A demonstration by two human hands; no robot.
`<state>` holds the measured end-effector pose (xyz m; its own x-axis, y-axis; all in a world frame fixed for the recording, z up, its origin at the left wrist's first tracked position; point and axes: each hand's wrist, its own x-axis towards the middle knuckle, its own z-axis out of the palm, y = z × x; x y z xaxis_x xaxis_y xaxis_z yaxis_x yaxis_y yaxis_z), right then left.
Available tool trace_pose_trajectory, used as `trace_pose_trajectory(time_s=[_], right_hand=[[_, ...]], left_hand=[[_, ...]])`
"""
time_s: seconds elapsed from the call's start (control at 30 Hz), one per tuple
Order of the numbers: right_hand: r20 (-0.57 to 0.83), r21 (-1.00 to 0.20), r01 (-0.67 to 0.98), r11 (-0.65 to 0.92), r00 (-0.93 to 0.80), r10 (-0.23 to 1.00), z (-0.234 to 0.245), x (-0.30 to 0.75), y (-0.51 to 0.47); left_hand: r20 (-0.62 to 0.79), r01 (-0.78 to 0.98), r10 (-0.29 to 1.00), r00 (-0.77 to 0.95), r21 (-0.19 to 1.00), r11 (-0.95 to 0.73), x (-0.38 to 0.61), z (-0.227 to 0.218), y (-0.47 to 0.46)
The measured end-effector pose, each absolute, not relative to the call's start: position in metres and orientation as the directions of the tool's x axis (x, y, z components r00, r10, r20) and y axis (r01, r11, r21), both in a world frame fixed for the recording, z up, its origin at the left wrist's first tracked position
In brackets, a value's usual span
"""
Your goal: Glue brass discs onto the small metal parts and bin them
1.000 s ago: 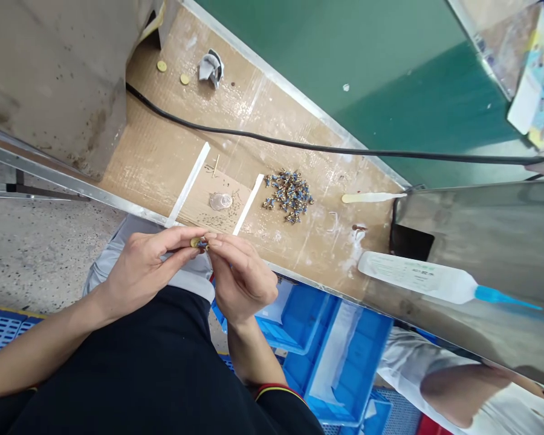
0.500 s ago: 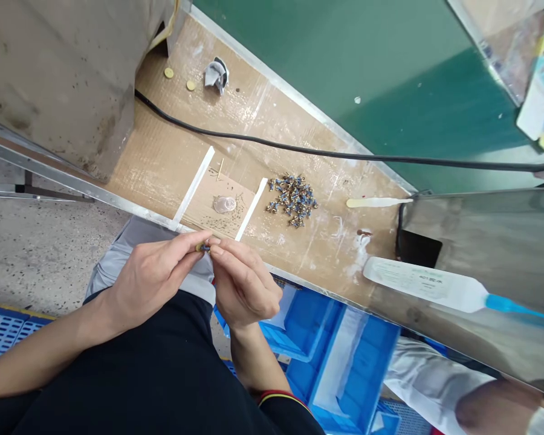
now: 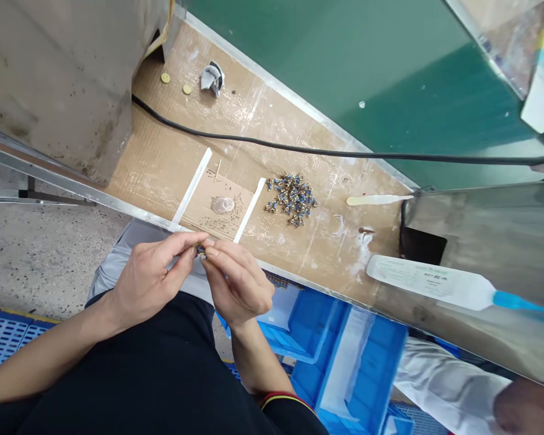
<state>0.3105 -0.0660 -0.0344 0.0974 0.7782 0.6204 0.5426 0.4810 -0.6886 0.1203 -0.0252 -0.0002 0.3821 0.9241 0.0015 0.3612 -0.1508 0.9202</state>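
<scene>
My left hand [image 3: 149,281] and my right hand [image 3: 236,281] meet fingertip to fingertip just in front of the bench's metal edge, both pinched on one small blue and brass part [image 3: 200,250]. Most of that part is hidden by my fingers. On the cardboard-covered bench [image 3: 163,163] behind them lies a pile of several similar blue and brass parts [image 3: 291,197]. A small clear disc [image 3: 222,205] rests on a cardboard patch framed by two white tape strips [image 3: 191,187].
A black cable [image 3: 299,148] crosses the bench. A white bottle with a blue nozzle [image 3: 439,283] lies at the right beside a metal housing [image 3: 489,229]. A pale stick [image 3: 374,199], two brass discs [image 3: 165,78] and crumpled foil [image 3: 211,77] lie about. Blue crates [image 3: 344,356] stand below; another person's arm shows bottom right.
My hands stay joined on the small part, with my fingers shifting slightly around it. The view has drifted a little.
</scene>
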Motion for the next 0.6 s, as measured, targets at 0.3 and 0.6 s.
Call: trace_pose_trajectory(time_s=[0.3,0.6], right_hand=[[0.082,-0.995,0.071,0.064,0.303,0.949,-0.035,0.309,-0.077],[0.102,-0.994,0.005,0.107,0.352,0.93,-0.035,0.313,-0.084]], left_hand=[[0.106,0.33,0.92,0.377,0.913,-0.24,0.135,-0.005,-0.029],[0.073,0.408,0.918,0.39,0.88,-0.243,0.146,-0.002,-0.033]])
